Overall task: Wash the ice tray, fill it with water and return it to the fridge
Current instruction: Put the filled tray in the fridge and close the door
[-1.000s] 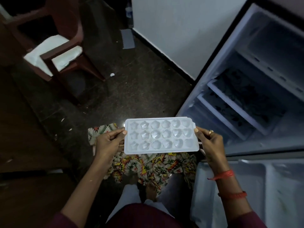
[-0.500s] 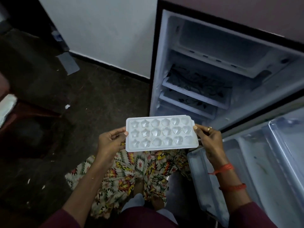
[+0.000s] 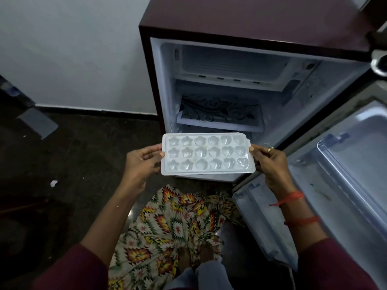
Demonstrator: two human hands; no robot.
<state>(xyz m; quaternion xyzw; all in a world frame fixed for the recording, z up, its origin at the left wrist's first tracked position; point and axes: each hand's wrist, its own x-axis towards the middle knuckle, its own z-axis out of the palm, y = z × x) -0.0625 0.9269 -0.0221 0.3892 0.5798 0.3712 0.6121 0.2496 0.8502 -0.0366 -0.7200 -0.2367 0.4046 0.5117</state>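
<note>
Holding the ice tray flat and level in mid-air, just before the open fridge, lower in the view than its freezer compartment and patterned shelf. Pinches the tray's left short edge with the left hand, thumb on top of the rim, fingers curled underneath. Pinches the right short edge likewise with the right hand, thumb tip on the rim, a ring on one finger, red threads round the wrist. Looks like thin white plastic, rectangular, with rounded corners and a flat rim. Carries eighteen moulds in three rows of six: stars in the two left columns, flowers in the middle two, hearts in the right two. Glints in every cell, clear and glossy; cannot tell how full. Hangs above dark floor and a bright zigzag-patterned cloth, with the fridge door swung open at right.
</note>
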